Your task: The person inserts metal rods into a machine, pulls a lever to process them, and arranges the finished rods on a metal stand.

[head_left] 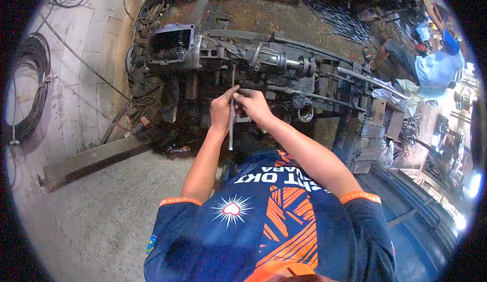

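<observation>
A long thin metal rod (231,139) stands nearly upright in the picture, its far end reaching the front side of a dark, greasy machine (203,53). My left hand (221,110) is closed round the rod's middle. My right hand (252,105) is closed too, its bent fingers pinched on the rod beside the left ones. Just beyond my hands lies the machine's shaft section with a shiny metal cylinder (271,57). To its left sits an open-topped gearbox housing (175,43) with gears inside. What the rod's far tip touches is too dark to make out.
A heavy beam (94,161) lies on the floor at left, near a coiled black cable (30,86). Many loose metal rods (340,20) lie at the back right. Another person (440,64) in a light shirt crouches at right, near stacked metal bars (366,147).
</observation>
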A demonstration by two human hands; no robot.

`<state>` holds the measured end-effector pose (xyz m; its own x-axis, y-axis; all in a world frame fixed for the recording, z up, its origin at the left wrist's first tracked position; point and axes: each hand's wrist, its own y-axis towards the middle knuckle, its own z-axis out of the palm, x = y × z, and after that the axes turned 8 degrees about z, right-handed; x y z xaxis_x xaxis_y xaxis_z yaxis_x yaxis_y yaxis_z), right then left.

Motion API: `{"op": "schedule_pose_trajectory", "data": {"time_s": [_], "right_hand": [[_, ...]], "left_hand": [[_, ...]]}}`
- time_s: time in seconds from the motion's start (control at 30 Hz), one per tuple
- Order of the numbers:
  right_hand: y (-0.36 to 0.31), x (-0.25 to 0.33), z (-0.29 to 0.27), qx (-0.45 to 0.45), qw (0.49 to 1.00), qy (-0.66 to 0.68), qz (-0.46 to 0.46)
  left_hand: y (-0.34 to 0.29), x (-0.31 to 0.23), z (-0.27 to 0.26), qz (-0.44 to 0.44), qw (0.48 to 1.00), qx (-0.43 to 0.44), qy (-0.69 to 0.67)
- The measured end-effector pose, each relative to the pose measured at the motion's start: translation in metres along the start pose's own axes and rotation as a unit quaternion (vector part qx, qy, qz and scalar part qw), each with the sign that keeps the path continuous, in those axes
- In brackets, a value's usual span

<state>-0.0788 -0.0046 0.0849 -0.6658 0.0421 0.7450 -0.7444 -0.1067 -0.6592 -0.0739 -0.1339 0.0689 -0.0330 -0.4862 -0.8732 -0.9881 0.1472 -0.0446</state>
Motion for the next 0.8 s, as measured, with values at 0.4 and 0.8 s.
{"op": "schedule_pose_trajectory", "data": {"time_s": [0.4,0.8], "right_hand": [[-0.085,-0.089,-0.397,-0.336,0.92,-0.106,-0.173],[0.066,-0.1,-0.591,-0.181,0.932,-0.095,-0.299]], "left_hand": [[-0.071,0.025,0.158,-0.056,0.957,-0.24,0.154],[-0.068,0.058,0.252,-0.407,0.876,-0.257,-0.035]]}}
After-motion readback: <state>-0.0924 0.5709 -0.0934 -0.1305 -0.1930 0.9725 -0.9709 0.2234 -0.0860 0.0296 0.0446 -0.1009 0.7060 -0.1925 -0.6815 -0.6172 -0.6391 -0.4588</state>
